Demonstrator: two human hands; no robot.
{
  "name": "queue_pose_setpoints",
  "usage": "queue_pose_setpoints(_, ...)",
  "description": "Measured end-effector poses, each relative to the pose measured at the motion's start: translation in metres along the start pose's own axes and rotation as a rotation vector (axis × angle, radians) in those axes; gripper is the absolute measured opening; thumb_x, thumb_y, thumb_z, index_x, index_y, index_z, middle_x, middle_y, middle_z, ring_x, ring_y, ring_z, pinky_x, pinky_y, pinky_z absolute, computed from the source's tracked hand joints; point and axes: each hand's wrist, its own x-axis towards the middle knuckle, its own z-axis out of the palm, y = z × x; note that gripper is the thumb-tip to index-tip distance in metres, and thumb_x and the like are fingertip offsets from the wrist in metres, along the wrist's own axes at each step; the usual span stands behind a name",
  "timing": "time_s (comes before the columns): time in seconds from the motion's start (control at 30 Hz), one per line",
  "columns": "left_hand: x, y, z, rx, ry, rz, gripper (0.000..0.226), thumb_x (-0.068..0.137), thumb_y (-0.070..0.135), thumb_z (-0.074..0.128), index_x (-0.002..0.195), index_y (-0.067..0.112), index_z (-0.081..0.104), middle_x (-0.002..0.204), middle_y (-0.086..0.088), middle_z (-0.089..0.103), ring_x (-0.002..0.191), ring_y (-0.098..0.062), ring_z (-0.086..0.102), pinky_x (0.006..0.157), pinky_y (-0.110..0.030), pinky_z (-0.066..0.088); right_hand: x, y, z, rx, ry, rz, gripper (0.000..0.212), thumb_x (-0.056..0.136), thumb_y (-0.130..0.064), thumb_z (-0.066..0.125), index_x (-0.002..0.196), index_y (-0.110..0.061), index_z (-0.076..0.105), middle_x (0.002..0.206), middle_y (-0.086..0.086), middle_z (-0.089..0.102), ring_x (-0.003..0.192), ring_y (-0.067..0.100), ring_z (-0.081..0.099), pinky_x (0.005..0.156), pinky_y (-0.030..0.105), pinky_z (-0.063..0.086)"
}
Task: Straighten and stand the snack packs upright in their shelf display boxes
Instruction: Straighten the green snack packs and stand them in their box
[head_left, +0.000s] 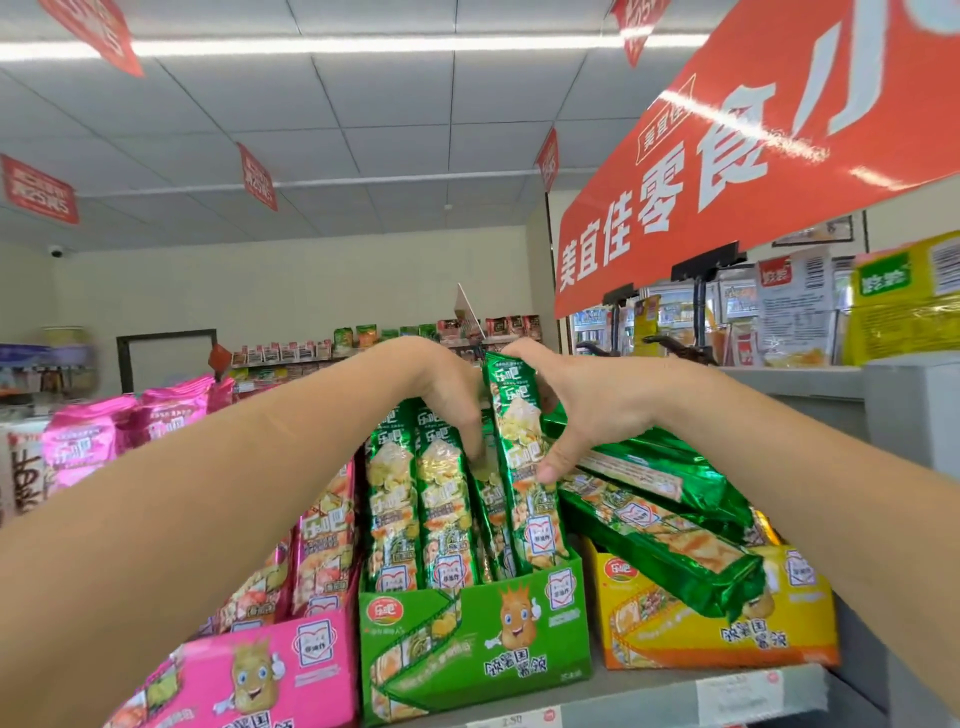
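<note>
— Snack packs (445, 499), the green ones: where do they stand?

— In the green display box (475, 644) at the middle of the shelf (675, 693). Several stand upright in a row, their lower ends down inside the box.

— And the hands?

— Both are up at the tops of that row. The right hand (587, 405) is grasping one tall green pack (524, 467), thumb on its front face, fingers curled behind its top edge. That pack stands at the right end of the row, leaning slightly, higher than its neighbours.

— The left?

— The left hand (441, 387) reaches down among the pack tops just beside it, fingers (470, 431) pushed in between packs. They are blurred, so I cannot tell if it grips anything.

— What lies to either side?

— On the right, a yellow display box (727, 639) with green packs (670, 540) lying flat and stacked across it, not upright. On the left, a pink display box (270, 670) with pink packs (322, 540) standing, tilted a little. Overhead hangs a red sign (727, 156) with white characters.
</note>
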Motion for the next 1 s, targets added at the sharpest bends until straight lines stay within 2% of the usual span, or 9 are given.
queue_pose_setpoints(0.2, -0.01, -0.018, -0.001, -0.205, 0.197, 0.071, 0.11, 0.064, 0.046, 0.086, 0.15, 0.011, 0.026, 0.156, -0.003, 0.031, 0.142, -0.024, 0.031, 0.114, -0.035, 0.023, -0.003, 0.007, 0.012, -0.03, 0.083, 0.002, 0.127, 0.061, -0.04, 0.09, 0.151, -0.032, 0.001, 0.157, 0.008, 0.029, 0.136, 0.028, 0.037, 0.099, 0.033, 0.033)
queue_pose_setpoints(0.27, -0.013, -0.02, 0.0, -0.28, 0.264, 0.098, 0.094, 0.06, 0.038, 0.089, 0.138, 0.015, 0.044, 0.143, 0.001, 0.049, 0.131, -0.02, 0.046, 0.115, -0.037, 0.027, -0.003, 0.003, 0.013, -0.04, 0.145, -0.031, 0.125, 0.058, -0.04, 0.091, 0.149, -0.032, 0.006, 0.141, 0.008, 0.047, 0.122, 0.027, 0.048, 0.093, 0.034, 0.039)
queue_pose_setpoints(0.33, -0.011, -0.025, 0.003, -0.419, 0.337, 0.183, 0.062, 0.059, 0.02, 0.091, 0.113, 0.023, 0.061, 0.111, 0.008, 0.07, 0.106, -0.013, 0.064, 0.108, -0.042, 0.04, -0.001, 0.0, 0.014, -0.072, 0.233, -0.069, 0.122, 0.057, -0.038, 0.093, 0.147, -0.032, 0.011, 0.108, 0.0, 0.055, 0.101, 0.02, 0.05, 0.082, 0.035, 0.041)
queue_pose_setpoints(0.4, -0.01, -0.028, 0.007, -0.486, 0.413, 0.208, 0.057, 0.061, 0.01, 0.09, 0.109, 0.019, 0.062, 0.099, 0.007, 0.072, 0.097, -0.015, 0.068, 0.1, -0.038, 0.047, 0.003, -0.004, 0.018, -0.134, 0.291, -0.075, 0.119, 0.058, -0.037, 0.092, 0.145, -0.033, 0.011, 0.108, 0.003, 0.059, 0.099, 0.022, 0.052, 0.081, 0.039, 0.042)
queue_pose_setpoints(0.53, -0.008, -0.025, 0.012, -0.334, 0.413, 0.16, 0.091, 0.068, 0.015, 0.087, 0.145, 0.017, 0.036, 0.144, 0.0, 0.046, 0.132, -0.02, 0.042, 0.103, -0.025, 0.028, 0.01, -0.006, 0.032, -0.305, 0.187, 0.032, 0.123, 0.066, -0.044, 0.086, 0.146, -0.04, -0.006, 0.146, 0.003, 0.047, 0.131, 0.032, 0.045, 0.1, 0.059, 0.033)
queue_pose_setpoints(0.63, -0.013, -0.027, 0.004, -0.437, 0.207, 0.201, 0.075, 0.072, 0.022, 0.083, 0.136, 0.026, 0.045, 0.146, 0.006, 0.04, 0.137, -0.018, 0.033, 0.112, -0.035, 0.022, 0.009, -0.01, 0.035, -0.371, 0.127, 0.101, 0.124, 0.069, -0.054, 0.08, 0.146, -0.041, -0.016, 0.157, 0.001, 0.029, 0.141, 0.03, 0.032, 0.104, 0.065, 0.026)
queue_pose_setpoints(0.73, -0.013, -0.022, 0.002, -0.344, 0.219, 0.158, 0.083, 0.068, 0.048, 0.081, 0.138, 0.029, 0.042, 0.149, 0.007, 0.037, 0.14, -0.019, 0.03, 0.115, -0.038, 0.022, 0.0, -0.019, 0.032, -0.442, 0.136, 0.158, 0.12, 0.072, -0.062, 0.073, 0.149, -0.037, -0.015, 0.153, 0.007, 0.031, 0.14, 0.031, 0.03, 0.105, 0.062, 0.027)
queue_pose_setpoints(0.83, -0.005, -0.018, 0.007, -0.158, 0.294, 0.08, 0.098, 0.075, 0.055, 0.074, 0.152, 0.023, 0.023, 0.16, 0.003, 0.023, 0.145, -0.022, 0.024, 0.115, -0.038, 0.02, -0.031, -0.03, 0.012, -0.429, 0.131, 0.199, 0.103, 0.076, -0.069, 0.063, 0.152, -0.033, 0.005, 0.147, 0.007, 0.039, 0.135, 0.029, 0.037, 0.105, 0.052, 0.036)
queue_pose_setpoints(1.0, -0.004, -0.023, 0.008, -0.176, 0.342, 0.093, 0.097, 0.074, 0.057, 0.073, 0.151, 0.021, 0.027, 0.159, 0.001, 0.025, 0.144, -0.024, 0.027, 0.114, -0.038, 0.022, -0.093, -0.047, 0.001, -0.611, -0.132, 0.336, 0.087, 0.068, -0.085, 0.05, 0.137, -0.035, 0.041, 0.128, -0.004, 0.051, 0.114, 0.022, 0.053, 0.082, 0.039, 0.046)
